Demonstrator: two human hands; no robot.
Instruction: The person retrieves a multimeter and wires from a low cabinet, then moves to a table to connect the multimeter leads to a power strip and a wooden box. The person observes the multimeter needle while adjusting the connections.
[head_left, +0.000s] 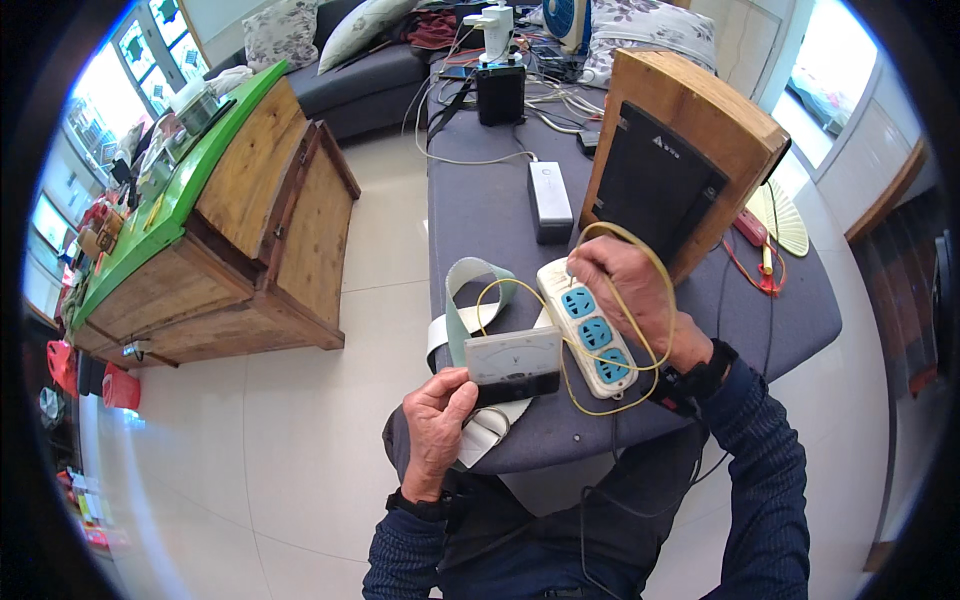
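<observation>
An analog panel voltmeter (514, 363) is pinched at its lower left corner by my left hand (442, 409), its face turned up to me. A yellow wire (634, 367) runs from behind the meter in loose loops to my right hand (626, 281). The fingers of that hand hold the wire at the far end of a white power strip (581, 339) with blue sockets; the wire's tip is too hidden to tell whether it sits in a slot. Beneath the meter lies a pale webbing strap (457, 296) with a metal ring buckle (486, 426).
The grey padded bench (480, 202) bears a silver power bank (551, 202), a wooden box with a black panel (660, 180), and a black box (501, 94) among tangled cables. A hand fan (786, 217) lies at right. To the left stands a green-topped wooden cabinet (247, 225).
</observation>
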